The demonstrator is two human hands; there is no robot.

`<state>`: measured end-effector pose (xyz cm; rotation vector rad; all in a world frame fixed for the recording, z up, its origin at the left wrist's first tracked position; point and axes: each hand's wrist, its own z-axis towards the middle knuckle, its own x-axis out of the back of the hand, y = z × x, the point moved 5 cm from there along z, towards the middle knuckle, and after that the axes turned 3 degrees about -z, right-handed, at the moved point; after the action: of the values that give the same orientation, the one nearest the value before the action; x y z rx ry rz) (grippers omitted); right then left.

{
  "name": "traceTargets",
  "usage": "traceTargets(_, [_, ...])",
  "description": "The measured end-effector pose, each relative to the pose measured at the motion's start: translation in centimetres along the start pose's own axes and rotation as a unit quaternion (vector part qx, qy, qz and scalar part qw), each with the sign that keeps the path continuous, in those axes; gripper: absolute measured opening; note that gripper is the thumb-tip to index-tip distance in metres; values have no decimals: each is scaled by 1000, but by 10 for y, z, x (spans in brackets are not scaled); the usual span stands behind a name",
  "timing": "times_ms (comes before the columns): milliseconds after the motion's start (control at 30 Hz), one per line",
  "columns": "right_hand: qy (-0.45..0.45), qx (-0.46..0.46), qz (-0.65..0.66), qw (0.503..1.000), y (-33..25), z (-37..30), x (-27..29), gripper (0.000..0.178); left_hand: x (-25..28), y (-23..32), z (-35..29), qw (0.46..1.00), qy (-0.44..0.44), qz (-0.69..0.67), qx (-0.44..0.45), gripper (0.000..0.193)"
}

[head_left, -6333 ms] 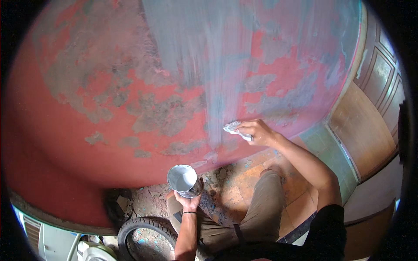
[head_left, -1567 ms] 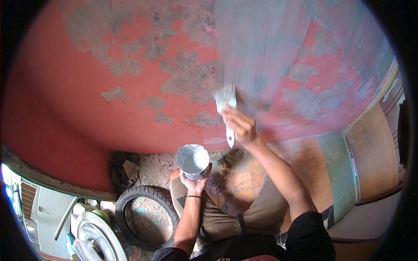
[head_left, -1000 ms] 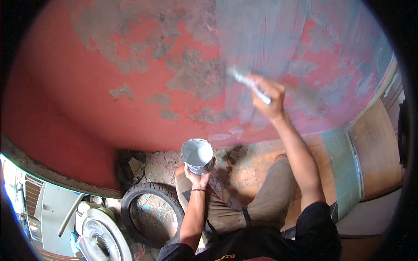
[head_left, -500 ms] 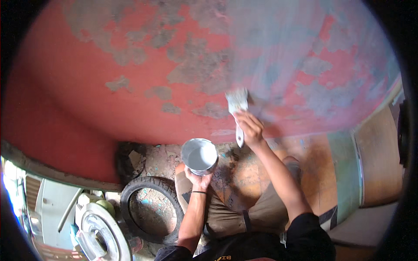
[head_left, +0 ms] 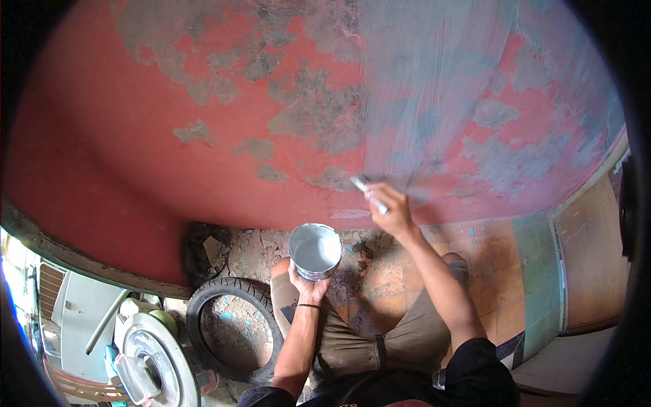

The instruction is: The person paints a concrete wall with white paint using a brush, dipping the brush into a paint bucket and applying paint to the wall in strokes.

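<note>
My left hand is wrapped round the lower side of a small paint can with whitish-grey paint inside, held above my lap. In my right hand is a paintbrush, turned edge-on with its pale bristles at the wall. That wall is red with several grey peeled patches. A thin streaky bluish-white coat covers part of it, up and to the right of the brush. Whether the bristles touch the wall I cannot tell exactly.
On the floor to my left lies a black tyre, beside a round silver-grey lid-like object. Paint flakes and rubble lie along the wall's foot. A dark bag-like thing sits by the corner. Orange tiles stretch to the right.
The brush has come down the wall and turned from flat-on to edge-on in my right hand. The can sits slightly lower and to the right in view.
</note>
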<state>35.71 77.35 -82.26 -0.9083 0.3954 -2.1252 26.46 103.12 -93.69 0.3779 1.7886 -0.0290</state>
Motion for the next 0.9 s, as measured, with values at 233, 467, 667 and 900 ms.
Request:
traceTargets(233, [272, 190, -44, 942, -113, 147, 129, 15, 2, 5, -1, 1000, 19, -1, 9, 90])
traceTargets(467, [395, 252, -90, 879, -174, 185, 159, 26, -3, -1, 1, 1000, 18, -3, 19, 90])
traceTargets(667, [347, 226, -100, 905, -122, 117, 96, 24, 2, -3, 5, 1000, 22, 14, 16, 90])
traceTargets(900, [219, 108, -65, 968, -65, -7, 18, 16, -2, 2, 5, 1000, -3, 19, 14, 92])
